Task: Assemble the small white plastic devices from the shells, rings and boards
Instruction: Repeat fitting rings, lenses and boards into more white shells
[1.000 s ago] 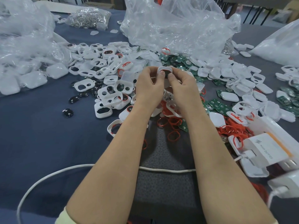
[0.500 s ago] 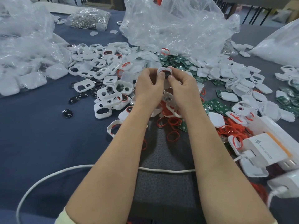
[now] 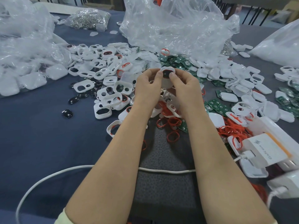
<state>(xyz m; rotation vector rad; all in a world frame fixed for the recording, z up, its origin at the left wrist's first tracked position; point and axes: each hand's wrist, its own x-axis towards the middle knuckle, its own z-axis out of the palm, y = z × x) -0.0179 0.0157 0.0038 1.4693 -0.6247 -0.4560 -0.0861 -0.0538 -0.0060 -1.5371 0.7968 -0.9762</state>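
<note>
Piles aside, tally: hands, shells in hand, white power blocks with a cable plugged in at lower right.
Hands: 2, left hand, right hand
White shell, held by both: 1
Power blocks: 2, upper power block, lower power block
Total: 5

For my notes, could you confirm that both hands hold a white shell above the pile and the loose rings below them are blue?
Not quite: the head view shows the loose rings are red, not blue. The left hand and right hand do hold the white shell.
</note>
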